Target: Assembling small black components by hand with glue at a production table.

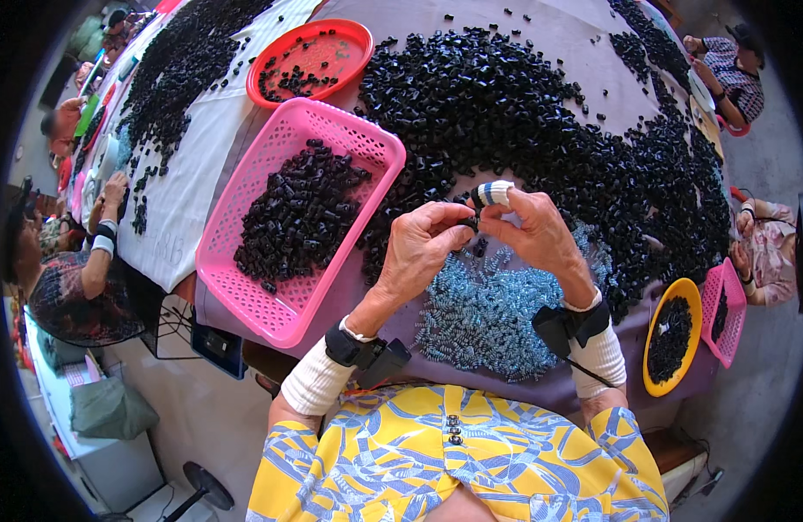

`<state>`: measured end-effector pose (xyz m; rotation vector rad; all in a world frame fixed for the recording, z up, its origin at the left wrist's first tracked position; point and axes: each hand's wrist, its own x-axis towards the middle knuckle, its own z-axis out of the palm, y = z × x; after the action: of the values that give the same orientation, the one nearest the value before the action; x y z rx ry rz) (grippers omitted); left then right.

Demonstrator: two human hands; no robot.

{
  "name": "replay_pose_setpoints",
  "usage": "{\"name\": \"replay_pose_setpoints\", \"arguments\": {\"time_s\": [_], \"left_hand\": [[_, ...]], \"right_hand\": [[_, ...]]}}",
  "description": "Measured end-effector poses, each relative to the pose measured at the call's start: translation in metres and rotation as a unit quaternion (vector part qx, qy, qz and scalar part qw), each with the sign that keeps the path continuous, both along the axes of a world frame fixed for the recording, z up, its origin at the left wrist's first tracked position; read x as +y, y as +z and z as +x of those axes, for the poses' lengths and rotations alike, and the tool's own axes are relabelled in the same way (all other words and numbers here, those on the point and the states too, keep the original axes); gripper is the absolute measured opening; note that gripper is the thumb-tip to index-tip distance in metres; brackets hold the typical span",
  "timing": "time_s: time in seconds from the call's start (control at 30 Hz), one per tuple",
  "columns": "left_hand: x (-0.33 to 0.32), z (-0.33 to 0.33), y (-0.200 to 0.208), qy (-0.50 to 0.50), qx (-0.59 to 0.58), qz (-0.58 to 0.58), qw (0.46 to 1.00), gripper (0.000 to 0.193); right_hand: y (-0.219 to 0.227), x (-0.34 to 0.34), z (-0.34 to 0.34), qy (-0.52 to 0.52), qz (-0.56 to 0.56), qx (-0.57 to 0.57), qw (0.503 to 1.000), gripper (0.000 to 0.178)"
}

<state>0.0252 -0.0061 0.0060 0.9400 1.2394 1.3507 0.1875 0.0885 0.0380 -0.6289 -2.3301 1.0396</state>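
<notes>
My left hand (419, 246) is closed in a pinch on a small black plastic part (468, 224), mostly hidden by the fingertips. Close against it, my right hand (541, 235) is closed too, its thumb and forefinger almost meeting the left fingertips. Whatever the right fingers hold is too small to name. A white and blue wrap (494, 192) covers one right finger. Just below both hands lies a pile of small bluish metal springs (484, 322). Beyond them spreads a large heap of small black plastic parts (471, 104).
A pink plastic basket (212, 252), partly filled with black parts, stands left of my hands. Behind it is a red round tray (367, 43). To the right are a yellow bowl (695, 304) and a smaller pink basket (723, 335). Other people sit around the table.
</notes>
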Motion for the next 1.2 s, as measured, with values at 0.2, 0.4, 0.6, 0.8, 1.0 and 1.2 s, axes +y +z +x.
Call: {"name": "replay_pose_setpoints", "arguments": {"time_s": [0.2,0.4,0.6,0.8,1.0,1.2], "left_hand": [[0.0,-0.002,-0.002,-0.009,0.036,0.016,0.999,0.022],[0.001,-0.002,0.001,-0.005,0.125,0.06,0.99,0.021],[0.001,-0.005,0.003,-0.012,0.006,0.014,1.0,0.02],[0.002,-0.002,0.005,0.003,0.056,0.057,0.997,0.018],[0.002,-0.008,0.01,0.018,0.041,0.039,0.998,0.019],[0.002,-0.024,0.008,0.075,-0.067,0.023,0.995,0.022]], "right_hand": [[-0.001,0.0,-0.002,0.008,-0.019,-0.009,1.0,0.025],[-0.006,0.004,-0.004,0.017,-0.023,-0.008,1.0,0.023],[-0.004,0.007,-0.007,0.013,-0.254,0.028,0.967,0.023],[-0.01,0.004,-0.008,0.012,-0.236,0.051,0.97,0.021],[0.002,0.014,-0.014,-0.042,-0.278,0.105,0.954,0.022],[-0.027,0.042,0.005,-0.112,-0.061,-0.05,0.991,0.008]]}}
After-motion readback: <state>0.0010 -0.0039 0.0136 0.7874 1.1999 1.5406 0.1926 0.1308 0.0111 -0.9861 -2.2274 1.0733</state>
